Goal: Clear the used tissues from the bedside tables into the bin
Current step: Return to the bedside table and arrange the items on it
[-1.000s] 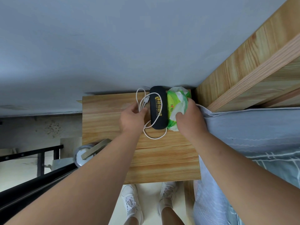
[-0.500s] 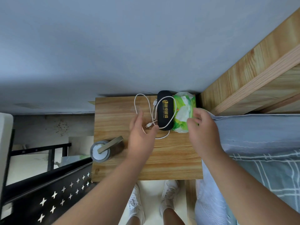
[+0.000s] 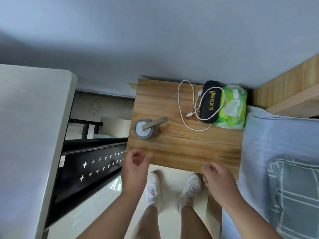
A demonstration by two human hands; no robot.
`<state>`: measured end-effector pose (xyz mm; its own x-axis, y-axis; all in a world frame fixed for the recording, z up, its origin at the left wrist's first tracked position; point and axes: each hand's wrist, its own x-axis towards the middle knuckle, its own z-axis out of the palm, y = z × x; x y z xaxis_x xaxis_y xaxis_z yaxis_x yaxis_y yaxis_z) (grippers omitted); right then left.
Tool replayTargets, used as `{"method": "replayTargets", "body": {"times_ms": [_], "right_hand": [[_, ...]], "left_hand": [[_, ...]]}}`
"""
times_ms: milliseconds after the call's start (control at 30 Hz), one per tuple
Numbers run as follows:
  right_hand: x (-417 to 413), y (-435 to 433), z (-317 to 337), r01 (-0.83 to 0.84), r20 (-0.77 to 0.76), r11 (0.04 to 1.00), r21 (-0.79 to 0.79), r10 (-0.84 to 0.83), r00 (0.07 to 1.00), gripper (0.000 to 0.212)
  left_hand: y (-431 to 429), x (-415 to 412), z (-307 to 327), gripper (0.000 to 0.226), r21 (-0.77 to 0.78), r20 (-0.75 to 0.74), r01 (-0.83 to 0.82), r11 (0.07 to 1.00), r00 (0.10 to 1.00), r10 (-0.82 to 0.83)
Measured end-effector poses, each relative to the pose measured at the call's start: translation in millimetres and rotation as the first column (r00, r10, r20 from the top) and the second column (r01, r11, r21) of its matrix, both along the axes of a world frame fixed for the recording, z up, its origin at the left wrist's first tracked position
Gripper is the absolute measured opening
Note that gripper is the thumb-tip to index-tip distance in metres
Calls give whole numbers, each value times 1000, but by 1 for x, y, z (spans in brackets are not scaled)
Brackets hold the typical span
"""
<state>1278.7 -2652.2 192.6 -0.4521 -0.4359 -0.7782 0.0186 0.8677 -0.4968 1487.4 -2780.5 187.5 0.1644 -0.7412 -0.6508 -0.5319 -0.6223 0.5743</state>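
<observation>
Black glasses case (image 3: 209, 102) beside green tissue pack (image 3: 233, 107), white cable (image 3: 178, 97) looped over case, grey round container (image 3: 143, 129)

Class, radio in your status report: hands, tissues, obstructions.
Left hand and right hand empty, fingers loosely curled. No loose tissue visible on bedside table; green tissue pack beside glasses case. Nothing obstructing.

left hand (image 3: 136, 167) and right hand (image 3: 216, 175) blurred, checked pillow (image 3: 293, 195) cut by right edge
</observation>
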Motion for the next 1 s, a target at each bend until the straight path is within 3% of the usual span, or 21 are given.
{"method": "replayTargets", "body": {"times_ms": [167,267,367,1000], "right_hand": [[13,17,-11,-38,23,998,57,37,999,32],[10,23,-13,-29,24,997,73,27,999,30],[6,26,-13,-8,34,996,84,6,999,28],[-24,-20,-8,156,12,986,-56,-156,988,25]], "left_hand": [[-33,1,-10,97,-146,-103,145,979,982,-161],[-49,-11,-16,82,-217,-224,176,960,949,-224],[-57,-18,-18,70,-257,-254,166,952,939,-232],[-148,-100,-26,69,-294,-314,171,940,912,-264]]}}
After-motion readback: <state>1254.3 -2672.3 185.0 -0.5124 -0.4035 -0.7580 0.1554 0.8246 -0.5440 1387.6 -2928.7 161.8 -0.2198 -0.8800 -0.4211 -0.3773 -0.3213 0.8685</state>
